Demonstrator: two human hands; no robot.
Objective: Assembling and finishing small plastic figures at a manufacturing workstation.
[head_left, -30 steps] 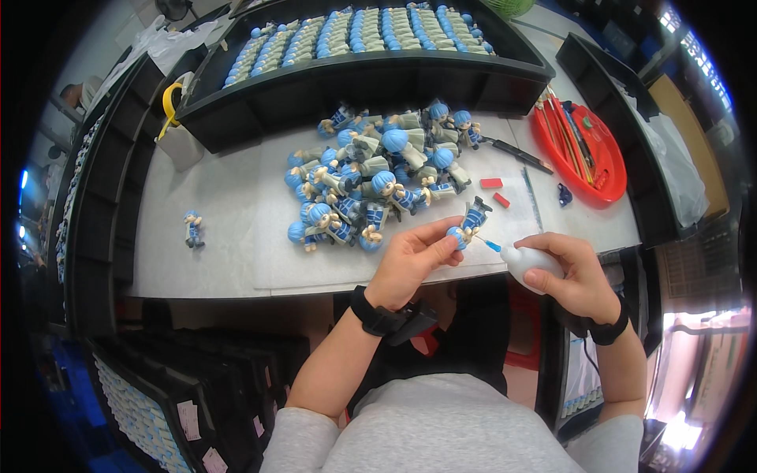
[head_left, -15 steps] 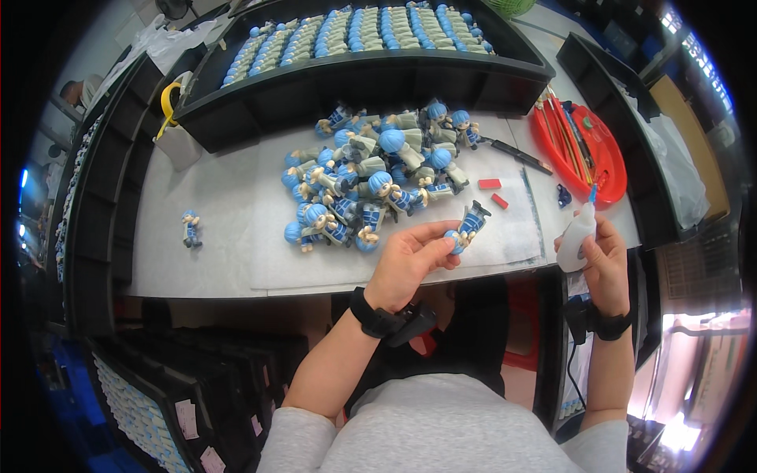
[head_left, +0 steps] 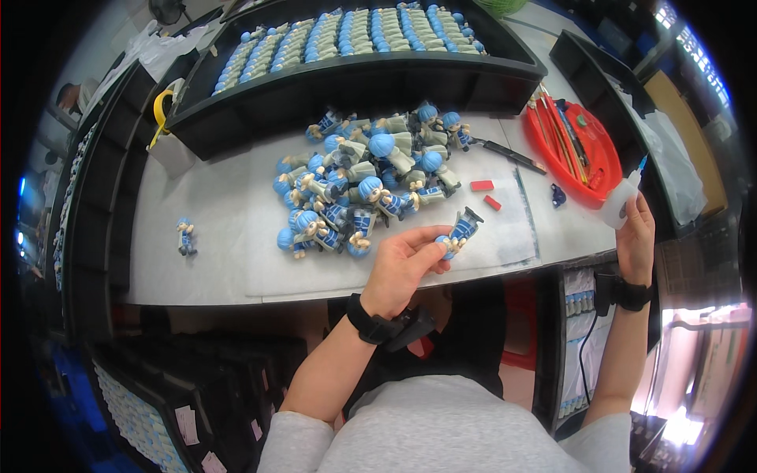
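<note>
My left hand (head_left: 400, 272) pinches a small blue-haired figurine (head_left: 465, 225) by its head, over the table's front edge. The figurine is tilted, its blue outfit and dark feet pointing up and away from me. At the right, my right hand (head_left: 637, 243) is closed around a white squeeze bottle (head_left: 620, 205) with a thin blue tip pointing upward. Beyond the left hand lies a heap of similar figurines (head_left: 382, 147), jumbled over each other. One more figurine (head_left: 186, 236) lies alone at the left of the table.
A black tray (head_left: 355, 79) with rows of figurines spans the back. At the right are a red dish (head_left: 603, 142) with brushes, a dark pen-like tool (head_left: 509, 154), a dark blue piece (head_left: 558, 195) and two red blocks (head_left: 482, 186). A grey cup (head_left: 171, 156) stands left.
My right hand has moved right and slightly away from me with the squeeze bottle, whose tip now leans to the right. The left hand still holds the figurine, almost in place.
</note>
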